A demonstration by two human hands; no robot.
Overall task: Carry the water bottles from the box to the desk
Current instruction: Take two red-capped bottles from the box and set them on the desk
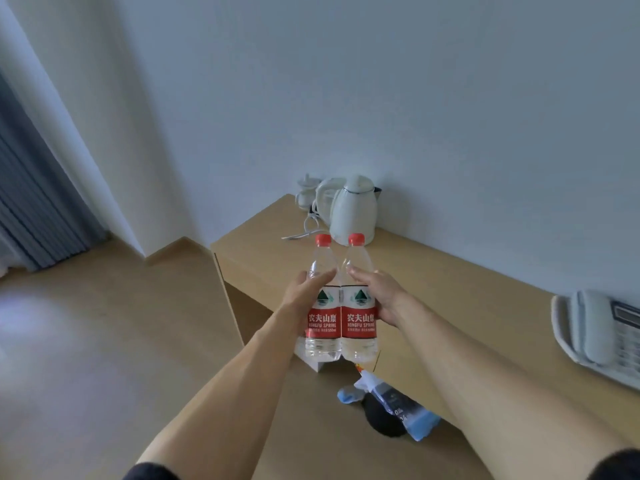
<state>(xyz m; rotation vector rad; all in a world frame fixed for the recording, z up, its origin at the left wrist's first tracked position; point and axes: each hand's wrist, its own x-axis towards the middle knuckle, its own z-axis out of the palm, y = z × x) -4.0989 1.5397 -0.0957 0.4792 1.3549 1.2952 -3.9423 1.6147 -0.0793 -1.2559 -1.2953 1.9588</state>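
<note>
Two clear water bottles with red caps and red labels are held upright, side by side and touching, above the near edge of the light wooden desk point(450, 285). My left hand point(306, 289) grips the left bottle point(322, 323) from its left side. My right hand point(381, 292) grips the right bottle point(358, 323) from its right side. The bottle bottoms hang over a white box corner point(317, 365) below them; the rest of that box is hidden.
A white electric kettle point(351, 213) with its cord and a small white cup set point(306, 190) stand at the desk's far end by the wall. A white telephone point(599, 334) lies at the right. Blue-white packets point(398, 400) and a dark round object lie below the bottles. Curtains hang left.
</note>
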